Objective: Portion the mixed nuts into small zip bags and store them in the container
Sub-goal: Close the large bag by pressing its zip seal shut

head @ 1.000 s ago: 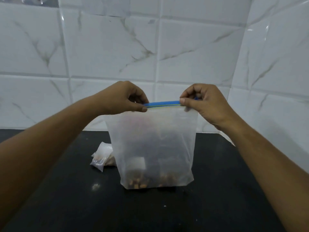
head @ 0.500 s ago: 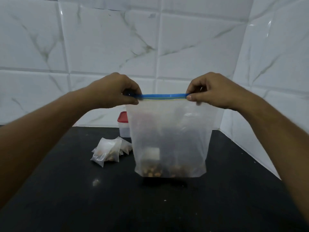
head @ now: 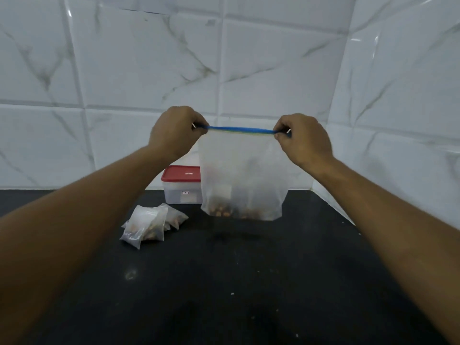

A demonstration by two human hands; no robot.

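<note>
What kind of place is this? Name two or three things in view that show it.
Probably a home kitchen corner: a black countertop against marble-look wall tiles, with a red-lidded container and small zip bags of nuts on it.

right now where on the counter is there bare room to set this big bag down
Bare counter spreads across the whole near side, in front of the small bags and the held big bag. Another free strip runs right of the big bag to the tiled wall. Crowded: back left, where the small bags pile before the red-lidded container.
</note>
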